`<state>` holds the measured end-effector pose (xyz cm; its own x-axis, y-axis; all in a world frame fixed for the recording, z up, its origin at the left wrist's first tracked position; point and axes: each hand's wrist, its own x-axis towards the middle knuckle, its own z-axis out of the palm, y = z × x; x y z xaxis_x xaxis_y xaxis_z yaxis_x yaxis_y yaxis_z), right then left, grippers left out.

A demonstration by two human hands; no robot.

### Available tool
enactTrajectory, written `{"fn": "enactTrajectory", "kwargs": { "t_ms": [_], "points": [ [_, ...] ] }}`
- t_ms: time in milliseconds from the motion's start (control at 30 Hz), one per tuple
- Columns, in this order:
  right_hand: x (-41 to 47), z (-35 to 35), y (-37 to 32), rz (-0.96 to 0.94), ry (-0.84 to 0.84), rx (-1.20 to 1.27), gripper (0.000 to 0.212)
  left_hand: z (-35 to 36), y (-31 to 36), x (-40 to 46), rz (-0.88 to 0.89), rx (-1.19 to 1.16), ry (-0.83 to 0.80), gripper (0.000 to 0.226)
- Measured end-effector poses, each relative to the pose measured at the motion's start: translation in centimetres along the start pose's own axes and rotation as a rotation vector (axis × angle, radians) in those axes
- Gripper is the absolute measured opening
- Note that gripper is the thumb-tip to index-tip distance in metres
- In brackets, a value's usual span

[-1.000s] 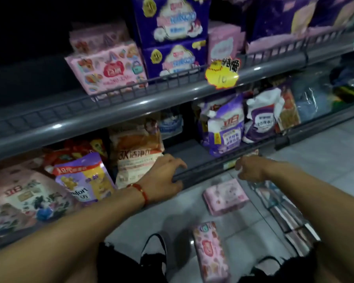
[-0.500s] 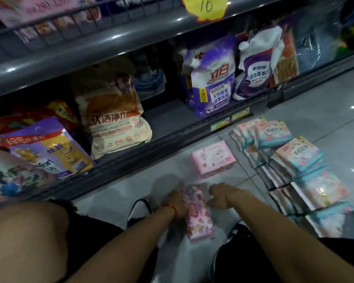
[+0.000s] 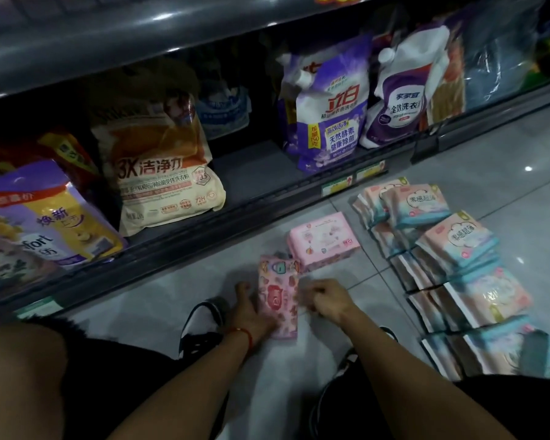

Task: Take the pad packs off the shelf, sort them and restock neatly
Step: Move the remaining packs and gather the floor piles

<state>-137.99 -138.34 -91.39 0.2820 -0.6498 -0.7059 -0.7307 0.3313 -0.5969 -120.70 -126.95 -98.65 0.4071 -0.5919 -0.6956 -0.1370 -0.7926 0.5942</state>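
Nearest, at six o'clock, both hands have dropped from the shelf rail to the floor within the last second. The left hand (image 3: 251,315) and right hand (image 3: 326,300) now flank the patterned pack (image 3: 278,300) lying on the tile (image 3: 172,300). Left fingers curl against its left edge; right fingers pinch its right edge. I judge it is being straightened or lifted for sorting. At one o'clock, just beyond and touching its top corner, lies the pink pack (image 3: 324,239). At three o'clock the sorted rows (image 3: 451,265) wait. Farthest, at twelve, the bottom shelf (image 3: 251,166) has a bare gap. Restocking not yet begun.
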Motion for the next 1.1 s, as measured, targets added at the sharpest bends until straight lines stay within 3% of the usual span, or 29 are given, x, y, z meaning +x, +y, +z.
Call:
{"fn": "enactTrajectory", "kwargs": {
  "t_ms": [67, 133, 233, 300, 400, 567, 633, 700, 800, 900, 1000, 1100],
  "points": [
    [2.5, -1.4, -0.5, -0.123, 0.206, -0.333, 0.021, -0.7, 0.5, 0.5, -0.017, 0.095, 0.035, 0.115],
    [5.2, -3.1, -1.2, -0.194, 0.307, -0.492, 0.052, -0.4, 0.6, 1.0, -0.012, 0.186, 0.014, 0.114],
    [8.9, -5.2, -1.8, -0.216, 0.251, -0.823, 0.1, 1.1, 0.6, 1.0, -0.029, 0.029, -0.035, 0.106],
    [10.8, -5.9, -1.6, -0.197, 0.153, -0.944, 0.114, 1.8, 1.1, 1.2, -0.073, -0.008, -0.027, 0.12],
    [12.0, -5.8, -1.5, -0.166, 0.105, -0.897, 0.112, 2.1, 2.3, 1.6, -0.127, -0.002, 0.012, 0.133],
    [11.9, -7.3, -0.7, -0.226, 0.139, -0.809, 0.087, 2.8, 3.1, 2.4, -0.157, -0.102, -0.015, 0.091],
    [11.3, -10.2, -1.5, -0.258, -0.017, -0.857, 0.075, 2.5, 2.6, 2.6, -0.079, -0.145, 0.017, 0.082],
    [10.4, -12.4, -1.6, -0.086, -0.206, -0.716, 0.056, 1.8, 2.2, 2.3, -0.015, -0.135, 0.023, 0.078],
    [8.6, -12.3, 2.4, 0.079, -0.177, -0.446, 0.045, 0.7, 2.1, 1.4, 0.068, 0.038, 0.07, 0.073],
    [7.9, -9.6, 7.1, 0.074, -0.072, -0.438, 0.033, 0.2, 1.9, 0.8, 0.201, 0.335, 0.14, 0.081],
    [6.7, -7.1, 7.4, 0.062, 0.002, -0.416, 0.052, -0.3, 1.9, 0.5, 0.274, 0.576, 0.161, 0.091],
    [5.1, -6.6, 6.3, 0.097, -0.177, -0.13, 0.085, -0.8, 3.1, 0.0, 0.249, 0.598, 0.162, 0.1]
  ]
}}
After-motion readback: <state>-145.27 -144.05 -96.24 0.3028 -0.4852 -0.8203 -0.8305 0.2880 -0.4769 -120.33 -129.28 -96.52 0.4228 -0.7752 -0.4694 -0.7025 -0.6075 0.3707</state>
